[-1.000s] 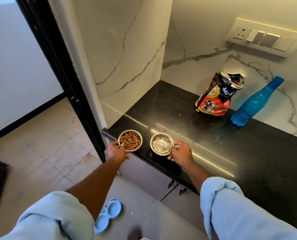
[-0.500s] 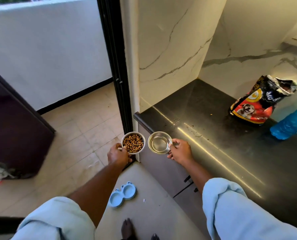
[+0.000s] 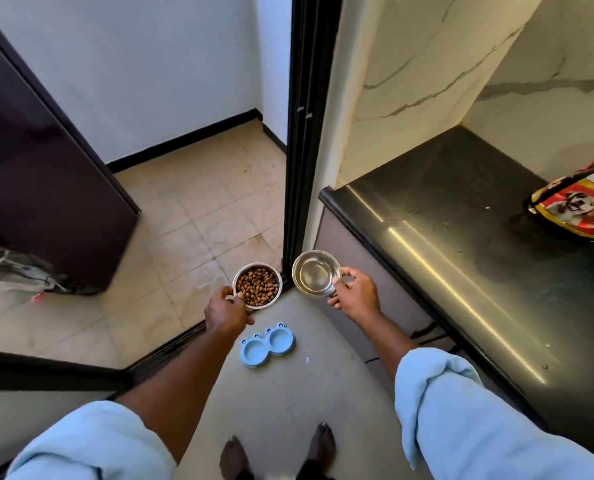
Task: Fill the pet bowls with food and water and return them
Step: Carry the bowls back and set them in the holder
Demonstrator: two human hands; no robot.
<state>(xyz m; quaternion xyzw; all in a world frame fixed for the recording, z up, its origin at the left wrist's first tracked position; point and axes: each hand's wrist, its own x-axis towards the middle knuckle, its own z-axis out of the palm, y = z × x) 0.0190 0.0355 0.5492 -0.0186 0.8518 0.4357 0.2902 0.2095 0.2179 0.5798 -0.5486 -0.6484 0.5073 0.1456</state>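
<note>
Near the middle of the frame, the person holds two steel bowls in the air above the floor (image 3: 288,393), one in each hand. The left hand (image 3: 227,311) closes its grip on the near rim of the food bowl (image 3: 257,285), with the thumb at the rim. This bowl is full of brown kibble and sticks out from the grip toward the upper part of the frame. The right hand (image 3: 356,296) pinches the right rim of the water bowl (image 3: 316,273), so this bowl lies to the left of its grip. Its inside shines, and I cannot tell surely if water is in it. The two bowls are just beside each other, not touching. Below them in the frame, a blue double holder (image 3: 267,344) with two round wells lies on the floor, between the bowls and the person's bare feet (image 3: 233,455). At the right, the black counter (image 3: 462,237) carries a red pet food bag (image 3: 578,206), well apart from both hands.
</note>
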